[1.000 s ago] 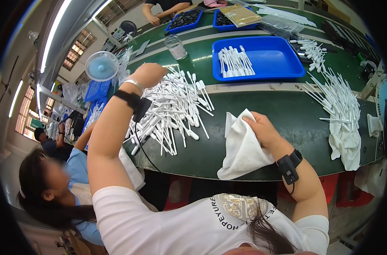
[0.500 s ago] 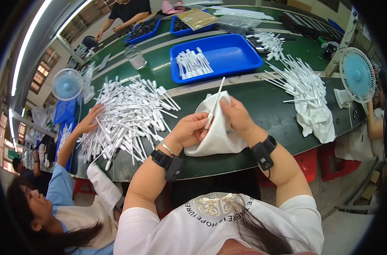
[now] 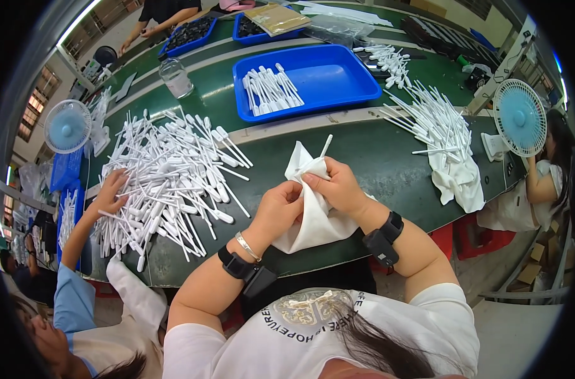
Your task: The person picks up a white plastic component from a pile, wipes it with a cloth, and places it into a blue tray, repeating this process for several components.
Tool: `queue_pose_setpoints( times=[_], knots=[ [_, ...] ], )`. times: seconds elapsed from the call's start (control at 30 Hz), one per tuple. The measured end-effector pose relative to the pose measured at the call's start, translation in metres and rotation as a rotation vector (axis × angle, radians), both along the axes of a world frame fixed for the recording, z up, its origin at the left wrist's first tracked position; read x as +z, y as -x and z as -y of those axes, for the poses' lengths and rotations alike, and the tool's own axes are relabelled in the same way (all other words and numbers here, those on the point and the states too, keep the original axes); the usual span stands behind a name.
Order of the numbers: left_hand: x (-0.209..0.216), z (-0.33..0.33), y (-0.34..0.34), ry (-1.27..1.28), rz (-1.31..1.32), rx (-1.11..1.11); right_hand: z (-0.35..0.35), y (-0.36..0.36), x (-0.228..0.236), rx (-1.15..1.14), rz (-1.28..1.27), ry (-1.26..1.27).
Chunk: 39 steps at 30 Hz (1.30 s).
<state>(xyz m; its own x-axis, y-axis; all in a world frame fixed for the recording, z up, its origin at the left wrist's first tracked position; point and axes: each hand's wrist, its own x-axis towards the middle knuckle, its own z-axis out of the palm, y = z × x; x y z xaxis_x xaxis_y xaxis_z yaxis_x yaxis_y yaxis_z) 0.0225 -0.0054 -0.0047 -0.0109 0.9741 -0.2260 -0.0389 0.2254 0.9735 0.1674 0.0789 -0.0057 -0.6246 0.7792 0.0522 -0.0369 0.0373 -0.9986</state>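
My left hand [image 3: 278,211] and my right hand [image 3: 338,184] are close together above the near table edge, both closed. Between them bunches a white cloth [image 3: 313,235], one corner folded up and the rest draping down. From the top of my right hand's grip pokes the tip of a white plastic stick [image 3: 326,146]. Cloth and fingers hide the rest of it. My left hand's fingers pinch at the cloth beside the right thumb; whether they also hold the stick's lower end is hidden.
A big pile of white sticks [image 3: 167,170] lies to the left, where another person's hand [image 3: 112,191] reaches in. Beyond my hands stands a blue tray [image 3: 338,76] with several sticks. More sticks [image 3: 436,120] rest on a second cloth [image 3: 458,183] at right. Two fans flank the table.
My right hand has closed the cloth around the stick, which was mostly exposed in my left hand before. The other person's hand has shifted on the left pile. The whole view has shifted slightly.
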Motion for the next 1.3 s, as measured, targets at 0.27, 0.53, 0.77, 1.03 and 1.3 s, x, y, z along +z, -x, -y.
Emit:
queue_pose_setpoints(
  times=[0.27, 0.53, 0.77, 1.03, 1.3],
  knots=[
    [0.002, 0.001, 0.011, 0.035, 0.096, -0.07, -0.001, 0.001, 0.004, 0.098, -0.032, 0.105],
    [0.005, -0.002, 0.016, 0.047, 0.338, 0.019, -0.012, -0.017, 0.023, 0.039, 0.112, -0.166],
    [0.004, -0.002, 0.02, 0.028, 0.36, 0.046, -0.025, -0.032, 0.042, 0.191, 0.444, -0.3],
    [-0.004, -0.001, 0.013, 0.019, 0.395, 0.044, -0.009, -0.011, 0.007, -0.003, 0.009, 0.031],
    [-0.025, 0.009, -0.012, -0.445, -0.21, 0.049, 0.023, 0.015, 0.003, -0.179, 0.018, -0.154]
  ],
)
